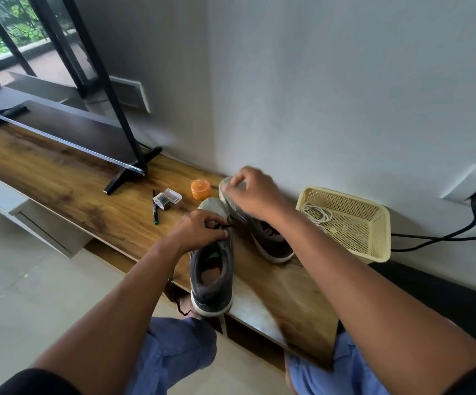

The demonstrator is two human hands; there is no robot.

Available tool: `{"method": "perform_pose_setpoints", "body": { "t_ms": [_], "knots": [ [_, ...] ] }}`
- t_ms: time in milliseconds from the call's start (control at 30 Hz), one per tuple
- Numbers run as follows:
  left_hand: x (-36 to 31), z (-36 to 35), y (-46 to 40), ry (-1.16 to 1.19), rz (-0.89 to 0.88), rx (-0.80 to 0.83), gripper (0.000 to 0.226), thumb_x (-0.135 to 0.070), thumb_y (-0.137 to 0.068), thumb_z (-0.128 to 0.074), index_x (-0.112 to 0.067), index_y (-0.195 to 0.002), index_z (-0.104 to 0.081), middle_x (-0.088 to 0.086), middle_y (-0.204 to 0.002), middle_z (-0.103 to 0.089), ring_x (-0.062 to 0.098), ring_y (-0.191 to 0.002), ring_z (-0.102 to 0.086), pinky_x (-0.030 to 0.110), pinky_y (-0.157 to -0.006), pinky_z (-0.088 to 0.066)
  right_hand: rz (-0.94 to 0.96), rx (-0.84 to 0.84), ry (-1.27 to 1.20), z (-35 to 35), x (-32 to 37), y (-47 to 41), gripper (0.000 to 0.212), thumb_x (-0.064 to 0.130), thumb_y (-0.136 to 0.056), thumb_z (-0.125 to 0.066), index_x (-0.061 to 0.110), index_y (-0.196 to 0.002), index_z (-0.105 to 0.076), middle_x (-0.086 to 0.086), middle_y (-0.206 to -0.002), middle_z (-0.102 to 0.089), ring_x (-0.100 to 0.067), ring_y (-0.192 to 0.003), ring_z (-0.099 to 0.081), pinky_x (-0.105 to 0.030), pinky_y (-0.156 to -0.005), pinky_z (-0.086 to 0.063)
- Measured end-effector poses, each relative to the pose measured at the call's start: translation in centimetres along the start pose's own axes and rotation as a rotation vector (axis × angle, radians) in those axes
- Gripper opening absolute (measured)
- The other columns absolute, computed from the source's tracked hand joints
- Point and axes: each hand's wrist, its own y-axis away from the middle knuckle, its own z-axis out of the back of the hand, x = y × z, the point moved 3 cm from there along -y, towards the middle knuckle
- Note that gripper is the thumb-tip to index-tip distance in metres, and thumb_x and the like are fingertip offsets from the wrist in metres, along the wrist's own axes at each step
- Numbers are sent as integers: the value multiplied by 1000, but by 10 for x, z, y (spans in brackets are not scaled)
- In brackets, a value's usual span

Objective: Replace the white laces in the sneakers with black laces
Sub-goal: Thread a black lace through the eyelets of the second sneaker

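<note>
Evidently the near dark grey sneaker with a white sole (pixel 212 269) sits at the lower centre, heel toward the wooden shelf's (pixel 68 178) edge, so its eyelets face the left hand (pixel 202 229), whose fingers pinch a thin black lace (pixel 224 226). A lace tail seems to dangle below the edge. The right hand (pixel 252 193), fingers curled, grips the toe of the second grey sneaker (pixel 265 238), perhaps to move it; its eyelets are hidden. Right of centre, white laces (pixel 316 213) lie coiled in a pale yellow perforated plastic basket (pixel 373 238).

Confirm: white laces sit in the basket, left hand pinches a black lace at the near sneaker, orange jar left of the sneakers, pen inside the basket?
Not the pen: the head view shows it on the shelf, left of the jar, outside the basket. The rest holds.
</note>
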Motion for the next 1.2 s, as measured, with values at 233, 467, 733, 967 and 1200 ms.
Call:
{"method": "perform_pose_setpoints", "body": {
  "t_ms": [233, 467, 733, 967, 1200],
  "knots": [
    [-16, 5, 8, 105, 6, 181, 42, -26, -79, -65, -35, -119, -69, -8, -110, -65, 15, -111, -59, 30, -87, -44, 11, 408, 465, -58, -10, 27, 27, 8, -94, -58, 6, -120, -63, -9, -94, -64, -25, -72, -62, -40, -68, -56],
    [-16, 8, 9, 103, 8, 283, 52, -2, -89, -66, -24, -137, -63, -7, -119, -60, 13, -114, -52, 29, -89, -41, 31, 209, 408, -71, -29, 27, 21, 23, -104, -52, 9, -110, -67, -11, -104, -68, -34, -96, -68, -39, -69, -48],
    [-7, 7, 6, 135, 50, 294, 20, -24, -83, -73, -36, -99, -69, -2, -107, -62, 19, -106, -56, 29, -84, -41, -175, 58, -603, -48, -13, 6, 22, 18, -96, -51, 10, -75, -48, -5, -57, -38, -17, -45, -33, -29, -43, -25],
    [-1, 4, 3, 205, 74, 289, 56, -31, -65, -72, -62, -111, -66, -2, -141, -60, 19, -129, -53, 44, -116, -40, -15, 86, -1322, 14, 29, 0, 28, 13, -96, -48, 13, -68, -48, -2, -53, -29, -13, -37, -22, -23, -43, -13],
    [4, 2, 3, 77, 64, 205, 54, -55, -63, -74, -63, -116, -66, -14, -130, -65, 20, -129, -54, 46, -113, -42, 42, 81, -1120, 21, 23, -5, 18, 23, -83, -54, 13, -69, -53, -9, -59, -40, -18, -47, -35, -30, -51, -18]
  ]
}}
